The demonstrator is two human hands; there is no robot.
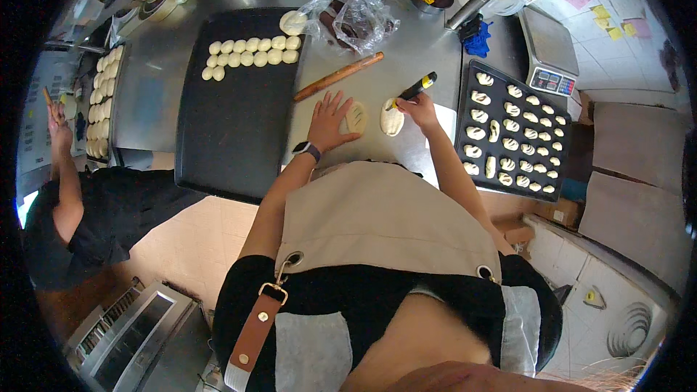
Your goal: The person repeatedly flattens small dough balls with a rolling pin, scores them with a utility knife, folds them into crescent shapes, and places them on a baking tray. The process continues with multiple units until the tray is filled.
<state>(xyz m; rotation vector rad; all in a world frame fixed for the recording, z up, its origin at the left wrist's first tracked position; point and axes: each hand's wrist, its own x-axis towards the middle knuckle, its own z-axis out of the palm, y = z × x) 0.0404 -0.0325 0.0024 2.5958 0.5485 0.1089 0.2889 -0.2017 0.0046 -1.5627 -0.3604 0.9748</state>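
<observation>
My right hand (418, 111) grips a black and yellow utility knife (420, 86). Its lower end is over a flat oval of dough (391, 121) marked with fine lines. Fingers spread, my left hand (330, 122) lies palm down on the steel table, its thumb at the lower edge of a second dough oval (356, 117) that bears short dark slits. Beyond the left fingers a wooden rolling pin (338, 76) rests at a slant. Whether the blade touches the dough is too small to tell.
Dough balls (260, 58) and a larger dough piece (293, 23) sit on a black tray (234, 136) at left. Shaped dough pieces fill a right-hand tray (493, 174). Behind are a plastic bag with dark filling (354, 19) and a scale (550, 46). Another person (103, 218) stands at far left.
</observation>
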